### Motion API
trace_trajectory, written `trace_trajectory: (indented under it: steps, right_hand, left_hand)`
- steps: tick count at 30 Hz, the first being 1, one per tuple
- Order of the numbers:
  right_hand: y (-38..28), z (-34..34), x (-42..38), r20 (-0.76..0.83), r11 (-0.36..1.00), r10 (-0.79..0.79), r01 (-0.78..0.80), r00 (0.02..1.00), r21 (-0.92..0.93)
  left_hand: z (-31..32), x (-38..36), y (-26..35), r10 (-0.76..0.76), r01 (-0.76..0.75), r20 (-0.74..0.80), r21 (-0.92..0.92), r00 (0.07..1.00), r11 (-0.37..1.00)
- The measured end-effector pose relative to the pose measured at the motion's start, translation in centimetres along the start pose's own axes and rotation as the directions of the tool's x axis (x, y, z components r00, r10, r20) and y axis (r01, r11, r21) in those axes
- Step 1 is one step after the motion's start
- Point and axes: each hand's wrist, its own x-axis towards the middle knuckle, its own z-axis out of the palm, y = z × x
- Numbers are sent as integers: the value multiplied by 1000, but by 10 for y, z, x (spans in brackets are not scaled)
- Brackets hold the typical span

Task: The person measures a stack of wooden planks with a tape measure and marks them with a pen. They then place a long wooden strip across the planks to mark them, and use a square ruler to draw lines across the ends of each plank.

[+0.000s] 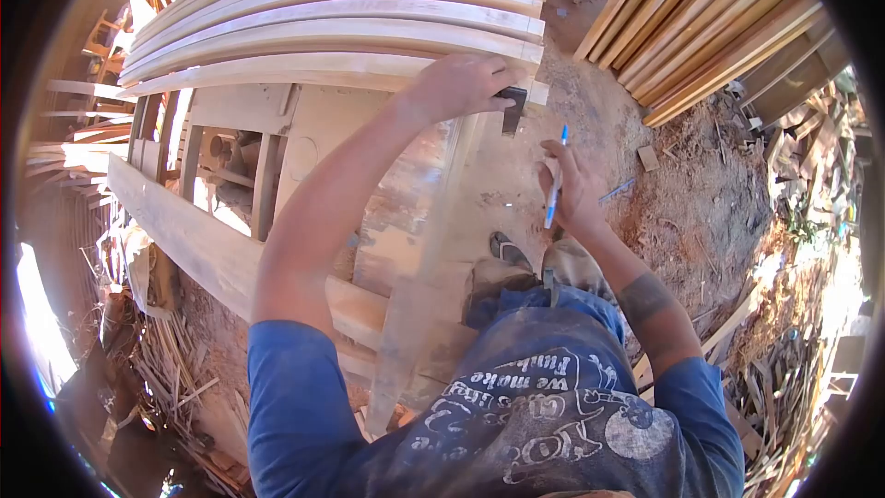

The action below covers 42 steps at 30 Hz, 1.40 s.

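My left hand (pixel 464 88) reaches over the near end of a row of pale wooden boards (pixel 461 35). Its fingers are closed on a small black L-shaped tool (pixel 513 109), held at the end of the nearest board; part of the tool is hidden by the fingers. In my right hand (pixel 573 186) is a blue and white pen (pixel 555 186), gripped between thumb and fingers, with its blue ends showing. This hand hovers over the dirt floor, to the right of the boards and apart from them.
The boards lie on a wooden workbench (pixel 406 240) with a long plank (pixel 184 212) along its left side. More timber (pixel 701 23) is stacked at the upper right. Wood scraps (pixel 784 221) litter the right side, and offcuts (pixel 189 406) lie at lower left.
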Motion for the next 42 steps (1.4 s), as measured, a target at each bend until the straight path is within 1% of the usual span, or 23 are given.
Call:
trace_trajectory:
  steps: [2, 3, 5, 6, 9, 11, 15, 21, 24, 26, 29, 36, 42]
  right_hand:
    - [-3, 14, 8, -19, 984, -151, 148, 988, -97]
    - [-2, 20, 13, -20, 964, -228, 223, 973, -146]
    - [4, 32, 18, 15, 945, -279, 277, 960, -176]
    - [6, 37, 20, 33, 933, -306, 307, 951, -190]
    - [4, 41, 23, 60, 925, -316, 321, 947, -203]
    - [7, 44, 24, 55, 918, -328, 332, 943, -219]
    - [6, 44, 29, 15, 910, -349, 343, 937, -234]
    - [5, 42, 32, 46, 918, -306, 307, 951, -250]
    - [0, 40, 33, 36, 938, -273, 274, 961, -211]
    - [1, 41, 33, 23, 939, -279, 278, 960, -203]
    - [2, 42, 34, 21, 934, -291, 289, 957, -209]
    - [0, 43, 36, -6, 933, -308, 301, 951, -195]
    - [10, 47, 37, 35, 898, -337, 332, 941, -289]
  left_hand:
    - [-4, 0, 2, -22, 22, 33, 3, 999, 1000]
    - [-7, 1, 3, -52, 55, 97, -27, 994, 998]
    - [-14, 3, 6, -113, 133, 221, -78, 969, 988]
    - [-14, 4, 5, -110, 128, 221, -69, 969, 989]
    - [-15, 5, 6, -105, 123, 236, -62, 966, 991]
    - [-19, 8, 8, -113, 137, 259, -76, 959, 988]
    - [-13, 6, 6, -113, 138, 247, -87, 962, 987]
    - [-14, 7, 6, -121, 160, 271, -128, 955, 979]
    - [-13, 6, 5, -123, 162, 275, -123, 953, 979]
    - [-15, 6, 7, -132, 169, 279, -114, 951, 979]
    - [-11, 4, 7, -66, 75, 143, -59, 988, 995]
    - [-7, 4, 7, -59, 67, 116, -68, 992, 995]
    - [-5, 5, 6, -58, 63, 80, -57, 995, 996]
